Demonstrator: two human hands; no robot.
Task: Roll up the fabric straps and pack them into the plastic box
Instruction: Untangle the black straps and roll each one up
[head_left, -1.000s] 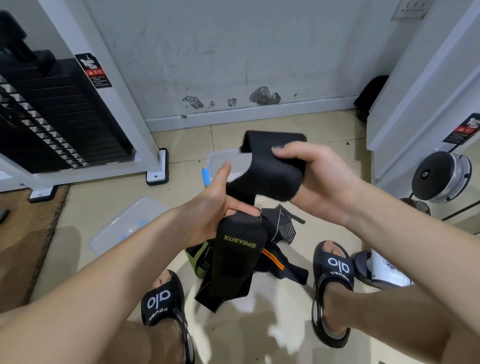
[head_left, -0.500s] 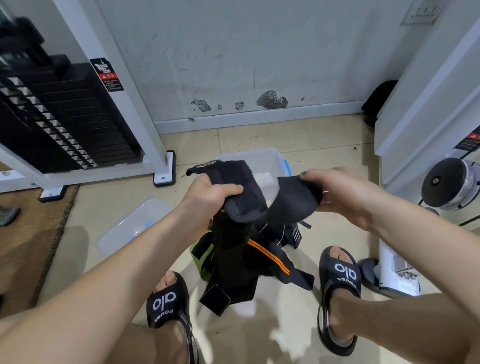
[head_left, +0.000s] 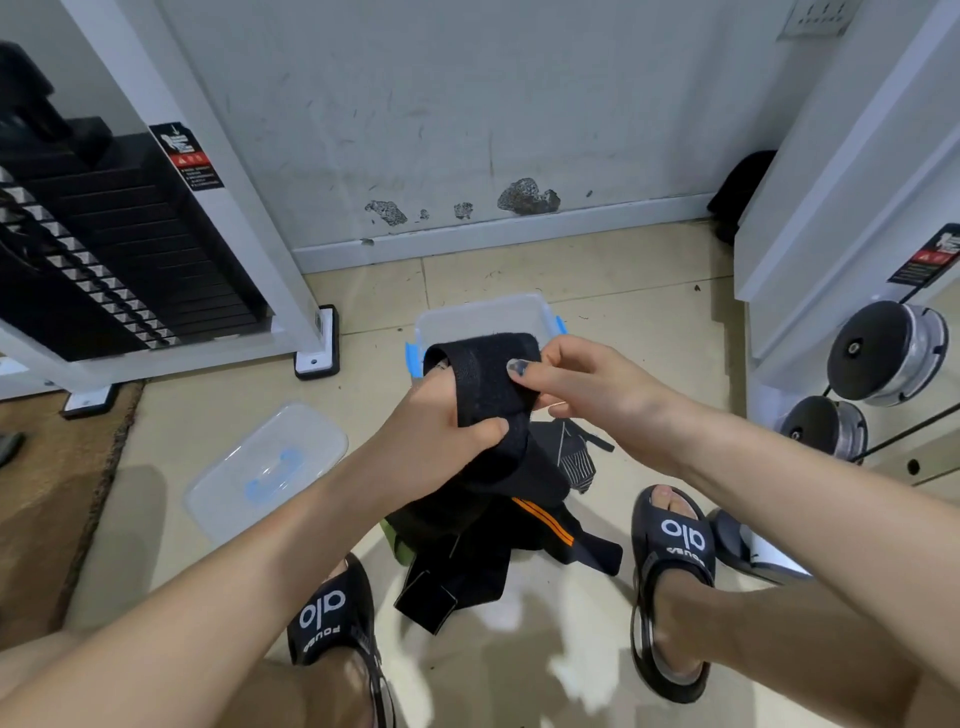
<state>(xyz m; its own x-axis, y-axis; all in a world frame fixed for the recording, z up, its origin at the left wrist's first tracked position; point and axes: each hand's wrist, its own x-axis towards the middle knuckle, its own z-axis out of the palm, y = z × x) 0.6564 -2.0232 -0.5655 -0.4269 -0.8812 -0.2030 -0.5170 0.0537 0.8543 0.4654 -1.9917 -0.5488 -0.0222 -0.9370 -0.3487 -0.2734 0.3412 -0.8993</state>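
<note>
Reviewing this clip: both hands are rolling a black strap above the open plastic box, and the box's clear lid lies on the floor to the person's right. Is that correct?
Not quite. The head view shows the clear lid on the floor to the person's left, near the brown mat, not the right. The rest holds: the left hand and right hand both grip the black strap above the open plastic box.

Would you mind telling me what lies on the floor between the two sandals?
In the head view, a heap of straps lies between the left sandal and the right sandal: mostly black, one with orange stripes, with a green piece at its left edge.
</note>
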